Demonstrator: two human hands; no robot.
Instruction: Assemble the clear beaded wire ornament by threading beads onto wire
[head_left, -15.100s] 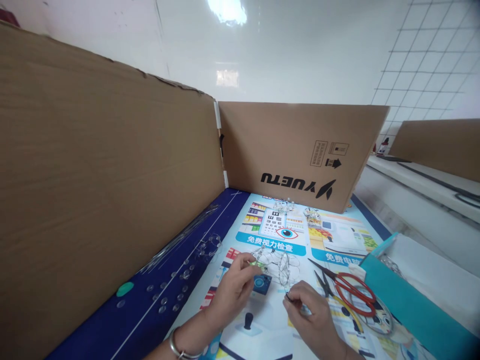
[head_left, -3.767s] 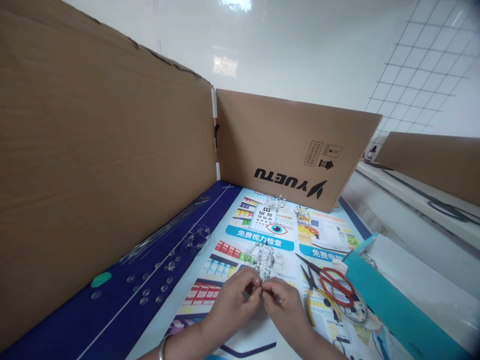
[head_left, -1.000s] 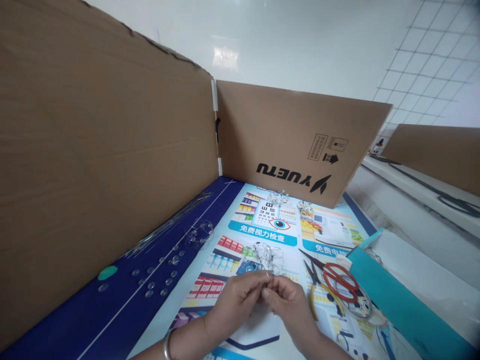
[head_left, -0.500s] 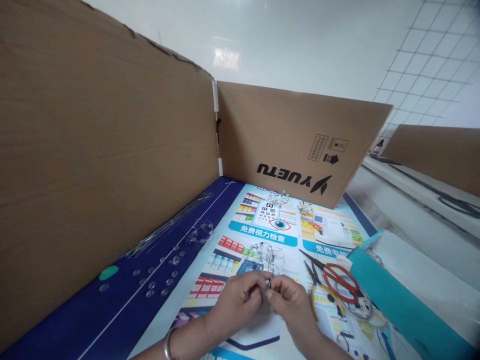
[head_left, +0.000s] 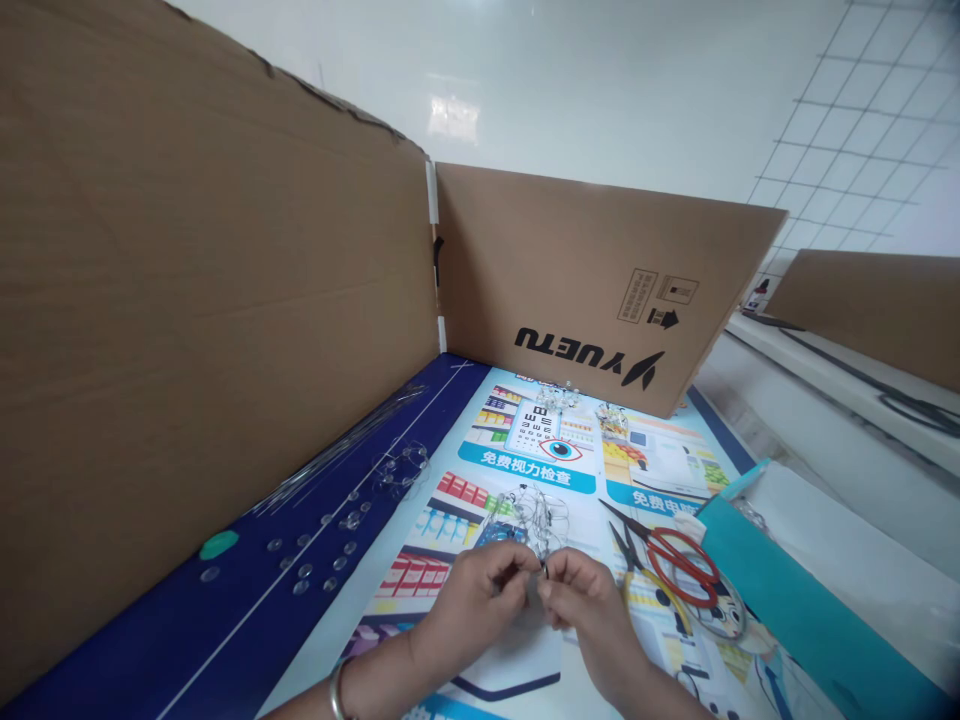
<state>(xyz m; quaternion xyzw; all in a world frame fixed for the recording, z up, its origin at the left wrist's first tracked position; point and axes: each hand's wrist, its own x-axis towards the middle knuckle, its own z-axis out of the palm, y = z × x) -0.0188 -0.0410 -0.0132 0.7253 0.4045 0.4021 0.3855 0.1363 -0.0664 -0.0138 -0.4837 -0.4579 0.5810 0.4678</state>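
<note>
My left hand (head_left: 480,590), with a silver bangle at the wrist, pinches the near end of a wire piece with clear beads (head_left: 534,515). From the right, my right hand (head_left: 589,600) pinches the same end, its fingertips close beside those of the left. The looped wires and beads spread out beyond my fingertips over the printed sheet (head_left: 525,465). Red-handled scissors (head_left: 682,565) and yellow-handled pliers (head_left: 649,580) lie to the right of my right hand. The exact point where the fingers meet the wire is too small to make out.
Clear round discs (head_left: 304,570), a green lump (head_left: 218,545), a beaded wire loop (head_left: 403,468) and straight wires (head_left: 337,450) lie at the left. Cardboard panels (head_left: 585,270) stand at the left and back. A teal box (head_left: 810,600) sits at the right.
My fingertips have shifted very slightly to the right, and the wire and beads beyond them have moved a little. Both hands keep their pinch.
</note>
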